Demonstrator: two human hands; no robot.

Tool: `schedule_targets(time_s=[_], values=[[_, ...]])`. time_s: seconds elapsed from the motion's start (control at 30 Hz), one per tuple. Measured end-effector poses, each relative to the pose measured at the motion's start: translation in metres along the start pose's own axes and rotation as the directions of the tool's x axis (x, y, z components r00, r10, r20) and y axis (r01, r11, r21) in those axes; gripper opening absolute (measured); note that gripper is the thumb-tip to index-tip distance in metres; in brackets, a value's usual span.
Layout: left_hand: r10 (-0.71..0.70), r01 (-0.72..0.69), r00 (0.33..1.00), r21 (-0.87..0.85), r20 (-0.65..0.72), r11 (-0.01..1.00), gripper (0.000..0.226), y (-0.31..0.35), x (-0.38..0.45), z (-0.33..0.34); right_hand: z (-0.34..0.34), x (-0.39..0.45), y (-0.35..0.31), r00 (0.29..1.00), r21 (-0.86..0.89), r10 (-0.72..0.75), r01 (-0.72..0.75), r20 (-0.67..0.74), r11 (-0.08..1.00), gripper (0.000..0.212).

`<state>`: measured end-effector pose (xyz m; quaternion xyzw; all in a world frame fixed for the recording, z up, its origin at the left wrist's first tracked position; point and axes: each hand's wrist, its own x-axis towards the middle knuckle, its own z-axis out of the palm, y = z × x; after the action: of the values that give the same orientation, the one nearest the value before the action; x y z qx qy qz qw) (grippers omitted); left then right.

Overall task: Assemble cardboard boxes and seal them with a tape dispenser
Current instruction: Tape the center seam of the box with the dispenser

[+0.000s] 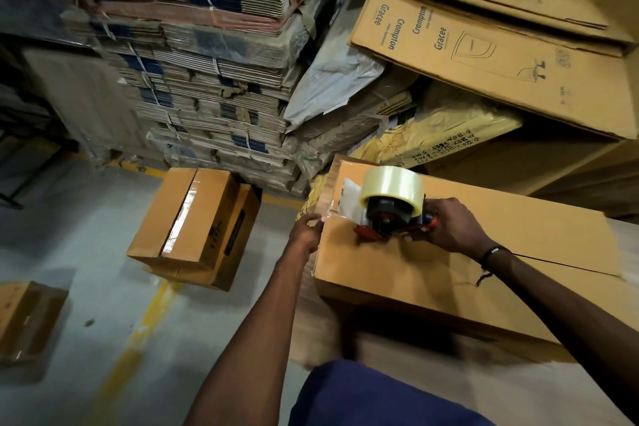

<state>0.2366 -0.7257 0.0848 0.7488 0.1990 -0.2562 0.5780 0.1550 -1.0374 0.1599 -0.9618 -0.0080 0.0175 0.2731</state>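
A long brown cardboard box (484, 252) lies in front of me, its flaps closed along a centre seam. A tape dispenser (390, 204) with a red and black frame and a clear tape roll stands on the box's left end, at the seam. My right hand (449, 228) grips its handle from the right. My left hand (306, 230) holds the box's left edge, fingertips pressing the clear tape end where it wraps over the edge.
A taped box (193, 228) lies tilted on the grey floor to the left, and another box (24, 318) sits at the far left edge. Tall bundles of flat cardboard (193, 62) rise behind. Flattened printed cartons (484, 55) lean at the upper right. A yellow line (152, 315) crosses the floor.
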Motion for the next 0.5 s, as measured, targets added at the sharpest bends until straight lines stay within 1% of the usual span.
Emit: schedule_targets(time_s=[0.03, 0.07, 0.1, 0.13, 0.17, 0.2, 0.23, 0.27, 0.3, 0.37, 0.4, 0.43, 0.5], values=[[-0.023, 0.024, 0.999, 0.024, -0.038, 0.999, 0.011, -0.003, 0.002, 0.0, 0.0, 0.0, 0.0, 1.0, 0.0, -0.005, 0.005, 0.001, 1.0, 0.048], [-0.029, 0.036, 0.993, 0.051, -0.115, 0.998, 0.014, -0.003, 0.004, -0.001, -0.001, -0.001, -0.001, 1.0, 0.0, -0.01, 0.01, 0.008, 1.0, 0.049], [-0.002, 0.019, 0.979, 0.08, -0.206, 0.997, 0.017, 0.002, -0.001, -0.001, -0.002, -0.001, -0.002, 1.0, 0.003, -0.011, 0.011, 0.018, 1.0, 0.05], [0.073, -0.044, 0.958, 0.108, -0.276, 0.993, 0.02, 0.011, -0.01, 0.0, -0.002, -0.001, -0.002, 1.0, 0.008, -0.009, 0.009, 0.027, 1.0, 0.051], [0.181, -0.146, 0.933, 0.131, -0.312, 0.981, 0.023, 0.021, -0.019, 0.001, -0.002, 0.0, -0.001, 0.999, 0.017, -0.013, 0.013, 0.03, 1.0, 0.052], [0.274, -0.239, 0.907, 0.145, -0.32, 0.96, 0.022, 0.027, -0.024, 0.004, -0.003, 0.0, -0.001, 0.999, 0.027, -0.021, 0.02, 0.038, 0.999, 0.054], [0.351, -0.311, 0.89, 0.174, -0.291, 0.934, 0.02, 0.034, -0.031, 0.007, -0.004, 0.0, 0.0, 0.999, 0.031, -0.026, 0.025, 0.047, 0.999, 0.057], [0.41, -0.364, 0.877, 0.211, -0.251, 0.907, 0.019, 0.039, -0.04, 0.012, -0.004, 0.0, 0.002, 0.998, 0.022, -0.027, 0.026, 0.062, 0.999, 0.057], [0.443, -0.388, 0.872, 0.256, -0.21, 0.885, 0.02, 0.042, -0.042, 0.016, -0.005, 0.001, 0.002, 0.996, 0.008, -0.023, 0.023, 0.082, 1.0, 0.053], [0.425, -0.352, 0.889, 0.341, -0.169, 0.872, 0.022, 0.041, -0.044, 0.026, -0.007, 0.002, 0.002, 0.992, 0.01, -0.001, 0.0, 0.13, 1.0, 0.036], [0.415, -0.335, 0.895, 0.364, -0.166, 0.869, 0.024, 0.04, -0.045, 0.03, -0.009, 0.003, 0.001, 0.988, 0.03, 0.004, -0.008, 0.153, 1.0, 0.033], [0.403, -0.321, 0.898, 0.366, -0.176, 0.874, 0.024, 0.038, -0.044, 0.033, -0.012, 0.003, -0.002, 0.983, 0.06, 0.002, -0.013, 0.185, 0.998, 0.035], [0.401, -0.307, 0.897, 0.39, -0.186, 0.868, 0.022, 0.033, -0.044, 0.037, -0.02, 0.005, -0.004, 0.95, 0.196, -0.002, -0.062, 0.311, 0.979, 0.035]])
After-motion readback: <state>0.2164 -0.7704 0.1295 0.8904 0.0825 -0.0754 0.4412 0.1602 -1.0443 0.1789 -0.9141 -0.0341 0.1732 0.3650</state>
